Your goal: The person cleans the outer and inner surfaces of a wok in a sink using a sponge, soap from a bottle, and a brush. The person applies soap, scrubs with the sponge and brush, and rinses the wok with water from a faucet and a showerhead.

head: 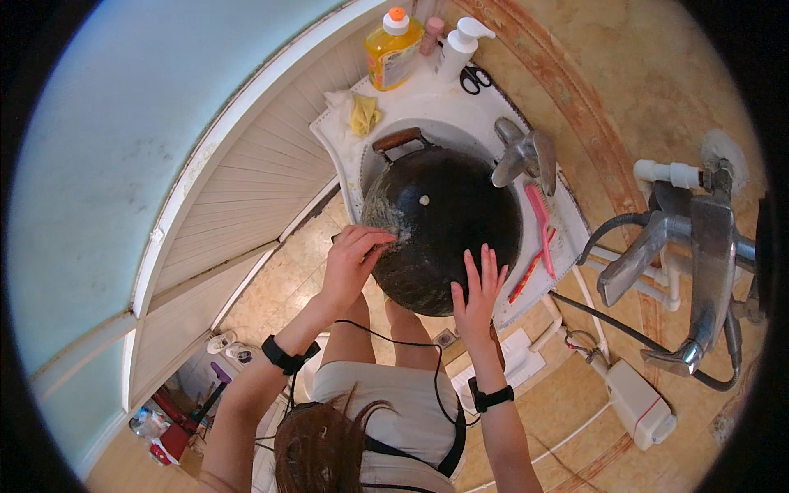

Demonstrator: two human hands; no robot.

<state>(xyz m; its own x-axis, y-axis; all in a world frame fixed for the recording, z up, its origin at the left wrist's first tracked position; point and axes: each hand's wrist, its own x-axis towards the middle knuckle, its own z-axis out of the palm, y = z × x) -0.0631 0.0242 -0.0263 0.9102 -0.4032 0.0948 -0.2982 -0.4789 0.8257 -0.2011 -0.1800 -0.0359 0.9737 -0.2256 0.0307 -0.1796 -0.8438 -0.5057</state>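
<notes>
A round black wok [459, 197] rests over the white washbasin [453, 117], apparently with its domed underside up. One wooden handle [396, 140] sticks out at its far left; another shows partly beneath my right wrist. Grey, scratchy residue [383, 215] covers the wok's left side, and a small whitish spot [424, 200] sits near the middle. My left hand [357, 252] has its fingertips bunched against the residue; whether something is between them is hidden. Spread fingers of my right hand [478, 289] lie flat on the near right of the wok.
A chrome basin tap [521, 154] overhangs the wok's right edge. On the basin top stand yellow dish soap [393, 52], a white pump bottle [459, 49], black-handled scissors [474, 80], a yellow cloth [365, 115], a pink brush [540, 222] and a red toothbrush [529, 271]. A wall-mounted mixer [696, 271] juts out right.
</notes>
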